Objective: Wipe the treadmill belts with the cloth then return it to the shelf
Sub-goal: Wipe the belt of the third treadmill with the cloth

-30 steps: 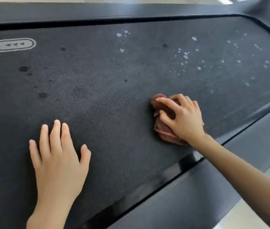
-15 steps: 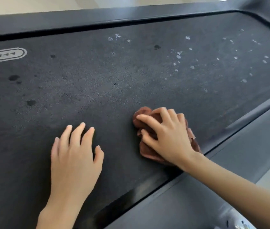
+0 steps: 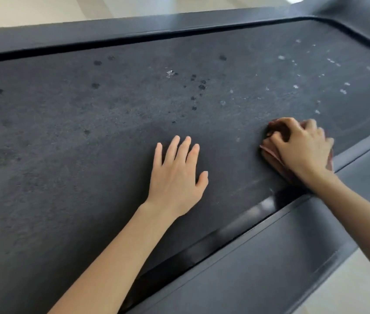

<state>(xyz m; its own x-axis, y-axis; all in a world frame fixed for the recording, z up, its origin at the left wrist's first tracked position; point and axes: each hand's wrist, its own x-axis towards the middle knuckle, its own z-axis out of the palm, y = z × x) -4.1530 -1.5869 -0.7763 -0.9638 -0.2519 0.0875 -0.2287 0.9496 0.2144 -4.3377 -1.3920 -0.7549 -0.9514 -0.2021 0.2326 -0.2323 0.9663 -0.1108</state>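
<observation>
left hand (image 3: 176, 177): bare, slender fingers, short plain nails
left forearm (image 3: 116, 257): bare along its whole visible length, slim and smooth
right hand (image 3: 304, 150): bare, knuckles and faint tendon lines showing on its back
right forearm (image 3: 360, 214): bare as far as the picture's edge, slim

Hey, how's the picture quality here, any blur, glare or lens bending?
All in the head view: the right hand and the cloth it grips look slightly smeared, while the left hand flat on the belt is sharp; a bright glare patch sits on the glossy side strip; the belt's far edge bows, a wide-angle effect, and the floor beyond is washed out.
</observation>
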